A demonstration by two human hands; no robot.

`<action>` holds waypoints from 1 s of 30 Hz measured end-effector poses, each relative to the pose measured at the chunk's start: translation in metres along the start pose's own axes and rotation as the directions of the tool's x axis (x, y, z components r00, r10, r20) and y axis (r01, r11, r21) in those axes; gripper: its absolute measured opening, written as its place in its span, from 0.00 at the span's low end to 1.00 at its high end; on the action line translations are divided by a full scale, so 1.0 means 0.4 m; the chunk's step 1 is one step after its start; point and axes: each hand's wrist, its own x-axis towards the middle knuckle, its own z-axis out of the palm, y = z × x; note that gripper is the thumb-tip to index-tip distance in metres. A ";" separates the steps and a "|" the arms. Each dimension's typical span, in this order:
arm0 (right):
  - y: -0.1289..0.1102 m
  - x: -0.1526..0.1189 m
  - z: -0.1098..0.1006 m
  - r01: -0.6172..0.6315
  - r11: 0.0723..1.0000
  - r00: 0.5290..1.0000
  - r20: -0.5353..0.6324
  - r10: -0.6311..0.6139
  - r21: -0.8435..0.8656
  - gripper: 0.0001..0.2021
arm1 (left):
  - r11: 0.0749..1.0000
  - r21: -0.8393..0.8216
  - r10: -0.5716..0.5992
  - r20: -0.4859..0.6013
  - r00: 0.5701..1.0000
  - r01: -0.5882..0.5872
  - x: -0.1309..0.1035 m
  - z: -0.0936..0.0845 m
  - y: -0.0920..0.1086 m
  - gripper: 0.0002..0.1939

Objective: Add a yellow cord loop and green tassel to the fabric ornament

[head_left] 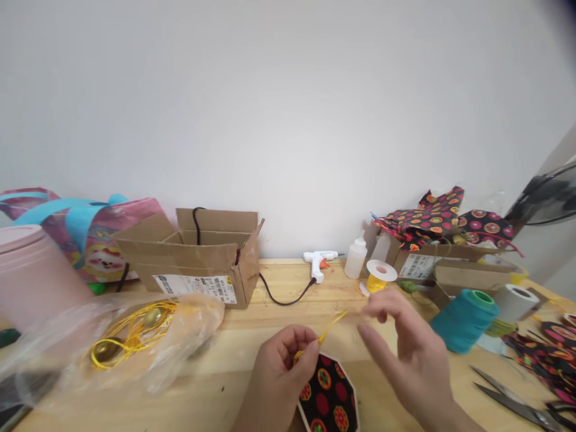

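Over the near-centre tabletop [202,405], the patterned panel [330,396] appears already faced, the left hand [285,369] pinches the yellow cord [333,324] at its far end, the right hand's [416,354] fingers stand parted, and the cord's tip is loose, its fastening unconfirmed.

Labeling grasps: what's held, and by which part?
Left hand pinches yellow cord short of its free tip; hold on patterned piece unclear. Right hand: open, nothing visibly held.
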 end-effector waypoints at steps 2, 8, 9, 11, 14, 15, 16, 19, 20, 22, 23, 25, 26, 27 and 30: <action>-0.014 -0.005 0.007 0.243 0.962 0.962 0.155 -0.223 -0.126 0.06 | 0.998 0.057 0.036 -0.015 0.999 -0.035 -0.006 0.004 0.009 0.10; -0.015 -0.015 0.028 0.393 0.883 0.894 0.334 -0.300 -0.259 0.05 | 0.975 0.202 0.093 0.010 0.996 -0.093 -0.008 0.007 0.015 0.09; -0.014 -0.015 0.028 0.401 0.874 0.888 0.351 -0.297 -0.275 0.05 | 0.970 0.223 0.099 0.014 0.995 -0.100 -0.006 0.006 0.013 0.09; -0.014 -0.015 0.026 0.428 0.850 0.873 0.383 -0.302 -0.307 0.05 | 0.959 0.263 0.104 0.017 0.994 -0.105 -0.004 0.004 0.009 0.09; -0.016 -0.018 0.025 0.466 0.815 0.853 0.420 -0.310 -0.345 0.07 | 0.944 0.312 0.104 0.026 0.994 -0.107 -0.005 0.000 0.005 0.09; -0.015 -0.019 0.025 0.470 0.809 0.850 0.428 -0.307 -0.353 0.08 | 0.939 0.327 0.107 0.031 0.994 -0.112 -0.006 -0.001 0.004 0.09; -0.015 -0.021 0.026 0.469 0.806 0.849 0.434 -0.301 -0.361 0.08 | 0.932 0.342 0.115 0.039 0.993 -0.122 -0.007 -0.002 0.003 0.09; -0.011 -0.024 0.029 0.457 0.805 0.854 0.440 -0.278 -0.379 0.10 | 0.902 0.402 0.148 0.059 0.987 -0.159 -0.008 -0.006 0.000 0.08; -0.008 -0.025 0.031 0.455 0.803 0.854 0.443 -0.272 -0.386 0.11 | 0.887 0.429 0.160 0.059 0.985 -0.170 -0.008 -0.007 -0.001 0.08; -0.003 -0.026 0.033 0.459 0.794 0.850 0.457 -0.263 -0.398 0.11 | 0.856 0.484 0.172 0.062 0.983 -0.180 -0.009 -0.010 -0.001 0.08; 0.000 -0.027 0.033 0.464 0.788 0.845 0.468 -0.259 -0.403 0.11 | 0.842 0.507 0.177 0.062 0.982 -0.183 -0.009 -0.010 -0.001 0.08; 0.005 -0.029 0.033 0.477 0.776 0.837 0.483 -0.257 -0.414 0.10 | 0.819 0.540 0.188 0.066 0.980 -0.194 -0.009 -0.012 -0.001 0.08; 0.007 -0.030 0.033 0.485 0.768 0.832 0.490 -0.260 -0.418 0.10 | 0.809 0.552 0.196 0.070 0.978 -0.202 -0.010 -0.013 -0.001 0.08; 0.009 -0.031 0.033 0.495 0.761 0.827 0.495 -0.266 -0.419 0.10 | 0.797 0.566 0.205 0.075 0.976 -0.211 -0.010 -0.013 -0.002 0.08; 0.013 -0.029 0.036 0.527 0.738 0.812 0.505 -0.293 -0.421 0.10 | 0.755 0.614 0.219 0.093 0.971 -0.229 -0.010 -0.015 -0.004 0.07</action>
